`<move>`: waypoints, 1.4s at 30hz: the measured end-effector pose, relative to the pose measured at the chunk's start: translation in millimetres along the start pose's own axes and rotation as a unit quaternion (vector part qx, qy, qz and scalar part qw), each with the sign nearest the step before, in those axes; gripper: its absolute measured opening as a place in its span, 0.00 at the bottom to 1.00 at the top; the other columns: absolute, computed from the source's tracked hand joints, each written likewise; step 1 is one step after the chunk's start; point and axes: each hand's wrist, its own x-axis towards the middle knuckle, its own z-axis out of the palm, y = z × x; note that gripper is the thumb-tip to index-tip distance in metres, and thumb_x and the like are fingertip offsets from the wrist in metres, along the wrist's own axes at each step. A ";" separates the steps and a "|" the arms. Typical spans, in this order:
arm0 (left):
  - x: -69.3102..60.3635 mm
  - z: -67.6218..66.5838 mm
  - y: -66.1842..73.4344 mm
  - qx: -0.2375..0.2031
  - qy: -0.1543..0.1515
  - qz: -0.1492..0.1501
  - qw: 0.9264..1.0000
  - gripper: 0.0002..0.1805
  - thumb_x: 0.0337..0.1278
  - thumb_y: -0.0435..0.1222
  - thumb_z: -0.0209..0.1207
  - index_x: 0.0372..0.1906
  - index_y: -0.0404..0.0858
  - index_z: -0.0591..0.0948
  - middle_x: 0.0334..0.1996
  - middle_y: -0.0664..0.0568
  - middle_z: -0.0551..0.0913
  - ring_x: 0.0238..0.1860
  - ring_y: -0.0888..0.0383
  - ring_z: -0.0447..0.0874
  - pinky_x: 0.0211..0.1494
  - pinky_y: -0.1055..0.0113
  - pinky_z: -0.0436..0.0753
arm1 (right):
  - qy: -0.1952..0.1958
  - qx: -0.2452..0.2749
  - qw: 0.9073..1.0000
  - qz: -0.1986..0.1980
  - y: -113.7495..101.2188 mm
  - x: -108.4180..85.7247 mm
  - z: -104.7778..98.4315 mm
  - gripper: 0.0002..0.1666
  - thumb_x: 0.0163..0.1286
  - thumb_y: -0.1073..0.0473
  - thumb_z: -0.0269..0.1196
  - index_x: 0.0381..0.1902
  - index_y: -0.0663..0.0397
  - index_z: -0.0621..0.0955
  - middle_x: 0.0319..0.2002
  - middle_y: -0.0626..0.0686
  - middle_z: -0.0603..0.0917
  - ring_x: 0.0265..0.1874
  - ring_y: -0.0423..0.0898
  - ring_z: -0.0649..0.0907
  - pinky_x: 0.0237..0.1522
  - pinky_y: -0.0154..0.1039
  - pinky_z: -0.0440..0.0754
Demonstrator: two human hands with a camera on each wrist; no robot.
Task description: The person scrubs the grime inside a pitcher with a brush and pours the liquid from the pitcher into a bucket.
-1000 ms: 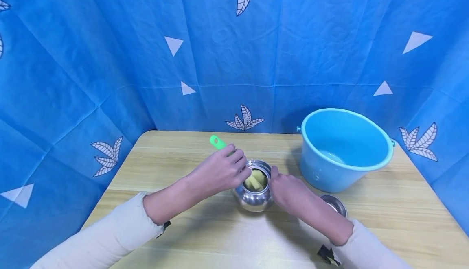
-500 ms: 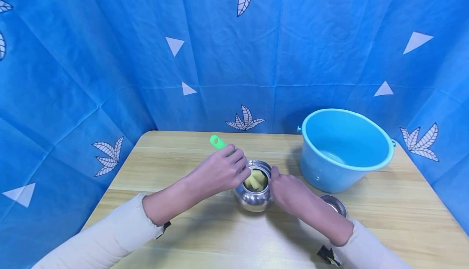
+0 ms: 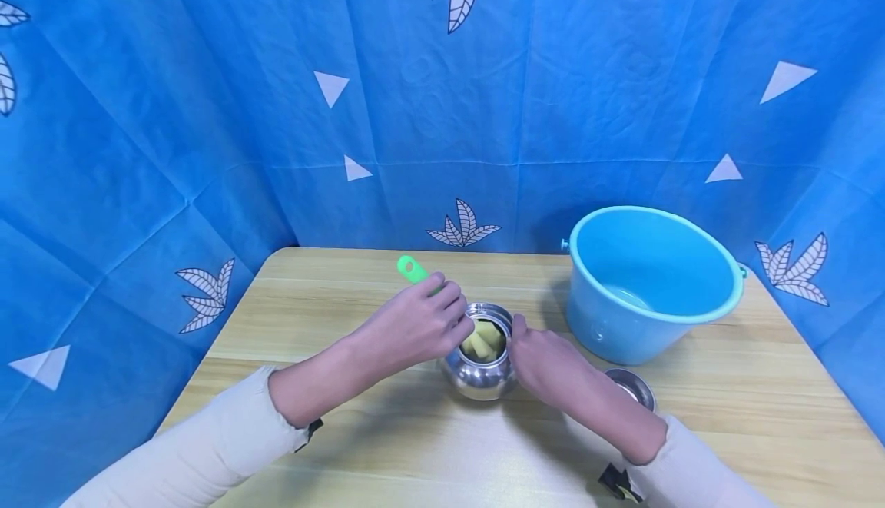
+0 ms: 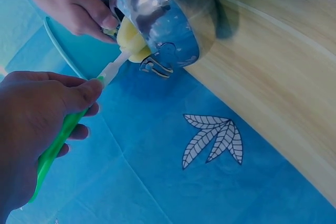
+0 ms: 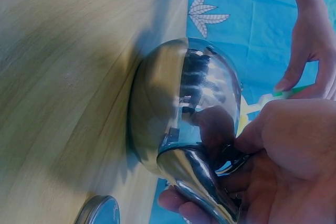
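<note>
My left hand (image 3: pixel 415 320) grips the green handle of a sponge brush (image 3: pixel 411 268). In the left wrist view, thumb and fingers pinch the handle (image 4: pixel 50 158) near its white neck (image 4: pixel 111 71). The pale yellow sponge head (image 3: pixel 485 340) sits inside the mouth of a round, shiny metal teapot (image 3: pixel 478 380), which stands upright on the table. My right hand (image 3: pixel 553 366) holds the teapot at its right side. In the right wrist view, fingers of the right hand (image 5: pixel 294 156) curl round the spout (image 5: pixel 191 179), with the thumb by the rim. The sponge's lower part is hidden.
A light blue bucket (image 3: pixel 604 327) stands at the back right of the wooden table (image 3: pixel 332 446). Partly behind the right forearm lies a small round metal lid or dish (image 3: pixel 639 393). Blue patterned cloth (image 3: pixel 442 108) hangs behind and at both sides.
</note>
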 end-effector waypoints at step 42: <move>-13.4 -8.3 -12.3 -0.021 0.037 -0.040 0.998 0.08 0.59 0.33 0.70 0.41 0.44 0.83 0.42 0.53 0.91 0.46 0.54 0.86 0.56 0.62 0.85 | 0.000 0.016 1.000 0.009 0.4 0.4 0.1 0.28 0.74 0.68 0.55 0.67 0.81 0.67 0.27 0.60 0.83 0.23 0.52 0.85 0.22 0.41 0.84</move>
